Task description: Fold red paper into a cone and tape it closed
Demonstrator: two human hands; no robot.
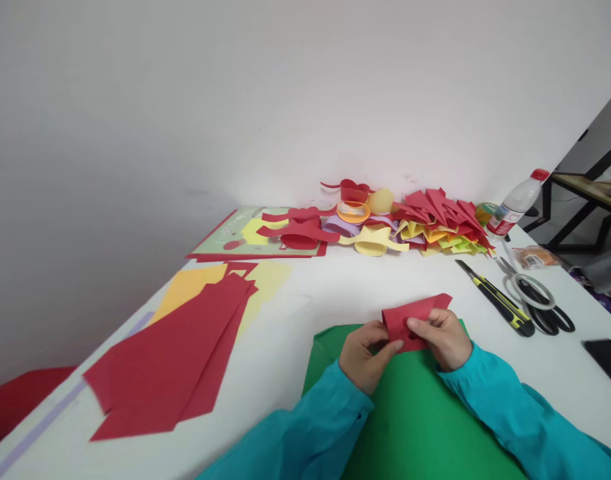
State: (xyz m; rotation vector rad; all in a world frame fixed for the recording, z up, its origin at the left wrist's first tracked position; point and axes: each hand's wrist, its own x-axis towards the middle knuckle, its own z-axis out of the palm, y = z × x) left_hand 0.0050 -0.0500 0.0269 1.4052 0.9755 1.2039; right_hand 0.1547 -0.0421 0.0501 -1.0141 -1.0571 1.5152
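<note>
Between my two hands is a small piece of folded red paper (410,319), held above a large green sheet (410,413). My left hand (368,357) pinches its left end between thumb and fingers. On the right side, my right hand (445,338) grips the paper with the thumb pressed on its front face. The paper's upper right corner sticks out past the right fingers. Part of its lower edge lies behind my fingers, so the exact fold is hidden.
Red paper sheets (175,353) lie at left. Along the wall are cut paper shapes (305,230), folded papers (445,213) and a plastic bottle (516,203). A utility knife (498,297), scissors (542,313), a tape roll (549,300) and a black object (608,357) lie at right.
</note>
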